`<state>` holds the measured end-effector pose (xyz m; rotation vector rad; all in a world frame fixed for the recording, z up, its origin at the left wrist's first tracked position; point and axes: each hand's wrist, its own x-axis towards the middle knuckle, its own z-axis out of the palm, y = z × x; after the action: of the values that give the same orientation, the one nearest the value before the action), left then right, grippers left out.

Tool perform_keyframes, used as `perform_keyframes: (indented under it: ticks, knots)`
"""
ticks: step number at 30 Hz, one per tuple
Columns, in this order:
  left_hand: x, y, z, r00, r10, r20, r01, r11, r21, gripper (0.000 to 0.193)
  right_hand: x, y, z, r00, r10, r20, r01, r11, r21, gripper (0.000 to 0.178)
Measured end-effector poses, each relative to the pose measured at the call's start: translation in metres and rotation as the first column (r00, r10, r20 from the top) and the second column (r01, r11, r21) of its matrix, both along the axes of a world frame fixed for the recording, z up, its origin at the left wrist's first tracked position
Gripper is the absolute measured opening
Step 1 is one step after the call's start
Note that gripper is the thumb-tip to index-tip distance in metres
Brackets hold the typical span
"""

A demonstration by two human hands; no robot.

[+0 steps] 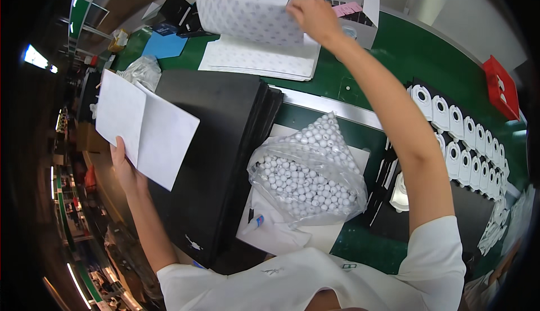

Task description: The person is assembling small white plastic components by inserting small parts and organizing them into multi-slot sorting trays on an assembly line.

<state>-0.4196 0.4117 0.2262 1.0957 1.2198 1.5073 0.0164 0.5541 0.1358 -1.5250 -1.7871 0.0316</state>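
Note:
At the left, my left hand (125, 165) grips two overlapping white sheets (163, 134) by their lower edge, thumb on top. They are held up beside a stack of black boards (208, 103). My right hand (318, 21) reaches to the far side of the bench and pinches the right edge of a white sheet printed with pale dots (247, 21). That sheet hangs raised and curved above a stack of similar sheets (259, 61). Between my arms lies a clear plastic bag of small white balls (306, 181), some with dark marks.
Rows of white plates with round holes (450, 117) lie on black boards at the right. A red bin (500, 89) stands at the far right edge. A blue card (164, 45), a crumpled plastic bag (140, 70) and an open white box (360, 24) sit toward the back of the green bench (354, 89).

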Motion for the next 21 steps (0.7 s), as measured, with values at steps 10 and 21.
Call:
perform_keyframes:
  ticks: [10, 21]
  knots:
    - [0.038, 0.093, 0.008, 0.988, -0.096, 0.117, 0.068, 0.972, 0.225, 0.040, 0.052, -0.058, 0.116, 0.999, 0.043, -0.008, -0.034, 0.865, 0.500, 0.013]
    - [0.144, 0.197, -0.047, 0.958, -0.062, 0.281, 0.006, 0.981, 0.194, 0.037, 0.081, -0.116, 0.141, 0.997, -0.074, 0.020, 0.055, 0.869, 0.491, 0.010]
